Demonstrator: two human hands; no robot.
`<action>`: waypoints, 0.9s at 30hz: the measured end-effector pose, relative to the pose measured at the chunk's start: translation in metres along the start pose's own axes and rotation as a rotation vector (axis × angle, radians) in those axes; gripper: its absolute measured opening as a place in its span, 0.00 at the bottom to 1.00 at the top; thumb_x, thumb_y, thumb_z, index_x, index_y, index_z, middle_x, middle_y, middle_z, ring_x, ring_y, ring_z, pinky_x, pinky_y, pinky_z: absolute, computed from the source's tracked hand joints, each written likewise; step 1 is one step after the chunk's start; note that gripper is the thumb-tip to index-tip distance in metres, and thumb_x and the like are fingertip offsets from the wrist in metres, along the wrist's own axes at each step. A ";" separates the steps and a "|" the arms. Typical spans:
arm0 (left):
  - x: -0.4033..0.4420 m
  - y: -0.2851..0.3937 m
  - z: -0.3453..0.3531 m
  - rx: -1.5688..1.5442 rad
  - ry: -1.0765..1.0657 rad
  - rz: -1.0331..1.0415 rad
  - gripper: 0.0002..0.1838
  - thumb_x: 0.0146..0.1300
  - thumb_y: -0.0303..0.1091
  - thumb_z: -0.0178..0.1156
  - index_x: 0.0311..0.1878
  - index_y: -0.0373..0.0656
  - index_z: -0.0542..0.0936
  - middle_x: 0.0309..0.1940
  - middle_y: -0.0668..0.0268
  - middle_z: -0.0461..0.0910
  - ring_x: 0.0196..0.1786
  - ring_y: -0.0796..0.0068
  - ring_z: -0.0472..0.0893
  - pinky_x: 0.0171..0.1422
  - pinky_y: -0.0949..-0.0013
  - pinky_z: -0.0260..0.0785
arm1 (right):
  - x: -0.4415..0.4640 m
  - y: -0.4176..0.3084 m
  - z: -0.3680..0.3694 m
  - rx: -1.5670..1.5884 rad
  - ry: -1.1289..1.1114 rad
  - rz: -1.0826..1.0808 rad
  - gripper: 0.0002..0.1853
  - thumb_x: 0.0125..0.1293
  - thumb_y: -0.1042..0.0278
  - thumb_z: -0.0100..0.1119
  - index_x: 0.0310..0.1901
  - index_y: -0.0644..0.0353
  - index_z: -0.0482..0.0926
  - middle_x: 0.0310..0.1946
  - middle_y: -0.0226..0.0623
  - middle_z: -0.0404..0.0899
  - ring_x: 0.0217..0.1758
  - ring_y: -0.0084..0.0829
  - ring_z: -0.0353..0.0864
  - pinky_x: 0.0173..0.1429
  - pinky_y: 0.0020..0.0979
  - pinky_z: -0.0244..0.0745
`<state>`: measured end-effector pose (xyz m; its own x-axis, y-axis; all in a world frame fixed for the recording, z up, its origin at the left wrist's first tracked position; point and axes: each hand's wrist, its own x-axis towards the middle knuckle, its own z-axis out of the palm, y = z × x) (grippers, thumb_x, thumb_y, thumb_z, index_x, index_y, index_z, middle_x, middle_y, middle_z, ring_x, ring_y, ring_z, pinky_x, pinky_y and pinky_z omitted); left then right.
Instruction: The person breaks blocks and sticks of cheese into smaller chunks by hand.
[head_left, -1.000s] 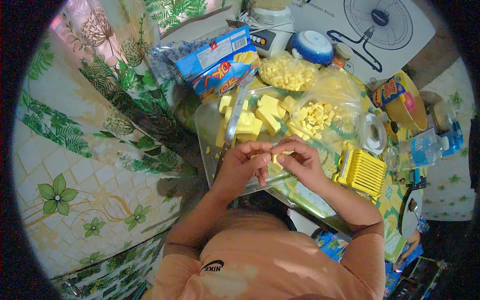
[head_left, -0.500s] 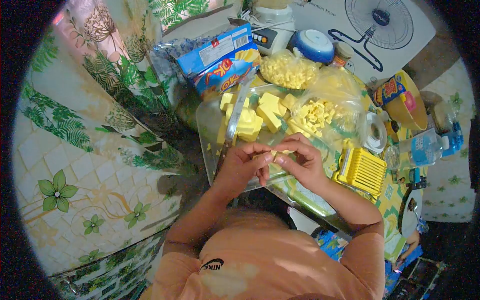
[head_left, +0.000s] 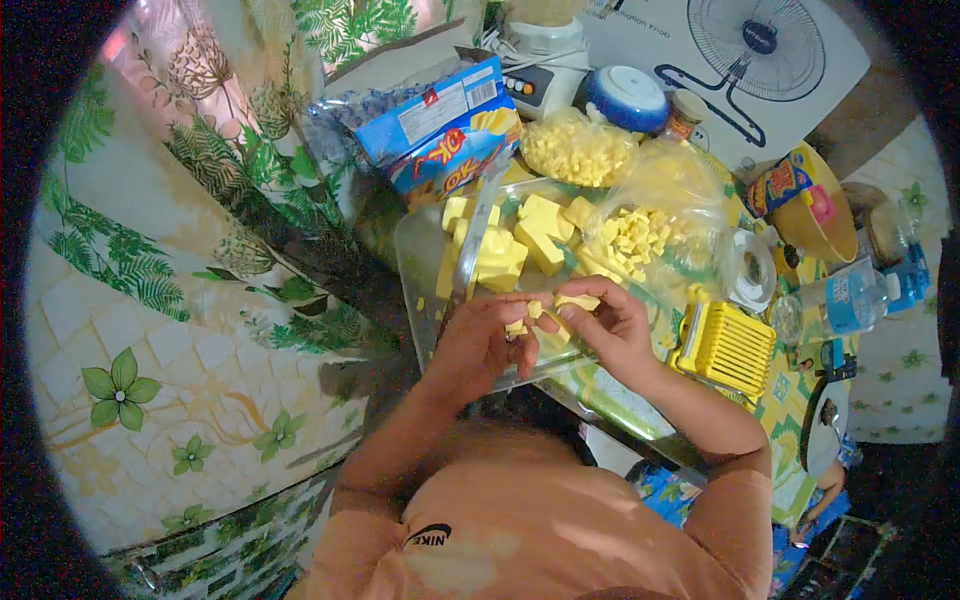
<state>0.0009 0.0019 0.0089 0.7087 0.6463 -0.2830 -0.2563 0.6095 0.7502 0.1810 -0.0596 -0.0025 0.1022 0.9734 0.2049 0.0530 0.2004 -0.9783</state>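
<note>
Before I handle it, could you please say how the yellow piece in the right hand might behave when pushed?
The yellow piece is probably light, being small and pinched by the right hand. It may crumble, as small bits lie in the tray. Its uneven shape should limit rolling.

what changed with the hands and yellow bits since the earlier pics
The left hand and right hand, earlier meeting over yellow food, have parted slightly at the thumbs. Small yellow pieces now show at the left, a longer yellow strip at the right. The knife and yellow blocks stayed put.
</note>
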 end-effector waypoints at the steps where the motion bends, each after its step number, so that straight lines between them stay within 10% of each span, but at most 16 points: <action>1: 0.000 0.000 0.000 -0.018 0.004 -0.012 0.21 0.61 0.42 0.50 0.50 0.35 0.75 0.35 0.57 0.78 0.21 0.72 0.74 0.22 0.69 0.69 | 0.000 0.000 0.000 -0.009 0.000 -0.005 0.11 0.62 0.75 0.57 0.47 0.61 0.75 0.44 0.29 0.74 0.41 0.14 0.72 0.39 0.18 0.68; 27: 0.005 -0.002 -0.005 -0.071 0.007 0.015 0.12 0.60 0.32 0.56 0.46 0.39 0.74 0.37 0.63 0.77 0.26 0.75 0.77 0.26 0.71 0.73 | 0.004 0.003 0.000 0.152 0.055 0.119 0.15 0.59 0.80 0.59 0.49 0.62 0.74 0.40 0.27 0.76 0.35 0.12 0.72 0.35 0.15 0.67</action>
<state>0.0013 0.0062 0.0030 0.6999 0.6588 -0.2759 -0.3134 0.6304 0.7102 0.1810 -0.0553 -0.0042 0.1526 0.9846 0.0850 -0.1133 0.1029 -0.9882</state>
